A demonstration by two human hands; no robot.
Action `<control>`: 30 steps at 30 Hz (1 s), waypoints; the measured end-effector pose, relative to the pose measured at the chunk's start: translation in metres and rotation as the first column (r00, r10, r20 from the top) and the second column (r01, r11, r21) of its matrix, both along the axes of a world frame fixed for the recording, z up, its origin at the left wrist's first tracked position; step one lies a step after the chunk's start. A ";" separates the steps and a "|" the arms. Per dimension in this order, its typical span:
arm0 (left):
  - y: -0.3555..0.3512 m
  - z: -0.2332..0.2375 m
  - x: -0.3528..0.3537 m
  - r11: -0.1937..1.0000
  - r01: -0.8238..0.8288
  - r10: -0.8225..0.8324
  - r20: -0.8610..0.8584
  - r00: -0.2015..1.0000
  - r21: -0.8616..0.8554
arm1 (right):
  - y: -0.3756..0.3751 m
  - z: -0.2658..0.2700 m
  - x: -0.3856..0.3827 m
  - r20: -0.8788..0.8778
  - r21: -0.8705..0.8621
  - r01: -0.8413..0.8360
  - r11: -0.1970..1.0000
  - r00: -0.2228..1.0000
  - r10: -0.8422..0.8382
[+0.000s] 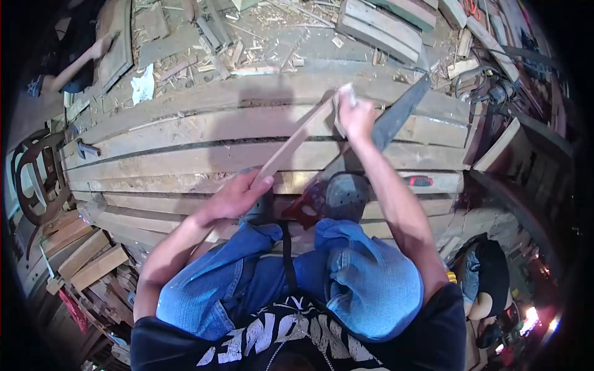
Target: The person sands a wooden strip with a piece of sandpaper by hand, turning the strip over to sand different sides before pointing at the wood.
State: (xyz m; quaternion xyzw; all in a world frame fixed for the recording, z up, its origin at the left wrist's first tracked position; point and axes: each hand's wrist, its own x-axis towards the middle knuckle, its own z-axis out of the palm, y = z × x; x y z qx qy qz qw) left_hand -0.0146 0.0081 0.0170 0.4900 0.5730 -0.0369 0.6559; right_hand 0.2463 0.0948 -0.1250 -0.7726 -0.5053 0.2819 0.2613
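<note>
You seem to be sanding. Your left hand (238, 198) grips the lower end of the slat (297, 139), which slants toward 1 o'clock over the plank surface (185, 130). Your right hand (356, 114) is closed on a pale pad (345, 94) at its top. The next stroke likely needs firm bracing.

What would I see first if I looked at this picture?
First, the thin wooden strip in the middle, slanting over the planks. The left hand grips its near end, and the right hand holds a pale scrap against its far end. Just right of it lies a dark saw, and blue-jeaned knees fill the bottom.
</note>
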 end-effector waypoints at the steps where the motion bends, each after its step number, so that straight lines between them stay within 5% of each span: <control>1: 0.004 0.005 0.002 0.995 -0.027 0.028 0.009 1.000 -0.100 | 0.011 -0.008 0.002 -0.022 -0.035 0.113 0.993 0.993 -0.114; 5: 0.007 0.010 0.003 0.994 0.011 -0.015 -0.039 0.999 -0.108 | -0.025 0.003 -0.018 0.004 -0.021 0.080 0.997 0.997 -0.080; 6: 0.013 0.012 0.003 0.995 0.009 -0.013 -0.038 0.999 -0.100 | -0.029 0.008 -0.022 -0.177 0.080 0.124 0.989 0.978 -0.108; 8: 0.013 0.018 0.006 0.992 0.035 -0.044 -0.071 0.997 -0.122 | -0.015 0.006 -0.008 -0.005 -0.099 0.015 0.995 1.000 -0.015; 10: 0.004 0.011 0.005 0.990 0.044 -0.053 -0.064 0.997 -0.132 | 0.009 -0.011 0.000 -0.087 -0.061 0.201 0.978 0.975 -0.206; 14: 0.006 0.007 0.000 0.992 0.022 -0.028 -0.046 0.999 -0.123 | -0.017 -0.002 -0.014 -0.037 0.012 0.137 0.991 0.990 -0.136; 16: 0.001 0.004 0.000 0.991 0.015 -0.017 -0.010 1.000 -0.135 | -0.011 0.006 -0.007 -0.051 -0.088 0.118 0.989 0.991 -0.122; 19: 0.002 0.003 0.003 0.989 0.010 -0.018 -0.048 0.999 -0.147 | 0.021 -0.009 -0.002 -0.021 -0.164 0.282 0.945 0.957 -0.289; 24: 0.007 0.008 0.001 0.989 0.039 -0.050 -0.071 0.996 -0.146 | -0.010 -0.001 -0.008 -0.110 -0.162 0.216 0.963 0.966 -0.235; 30: 0.003 0.003 -0.001 0.992 0.014 -0.018 -0.037 0.999 -0.123 | 0.001 -0.011 -0.009 -0.156 -0.209 0.357 0.911 0.907 -0.391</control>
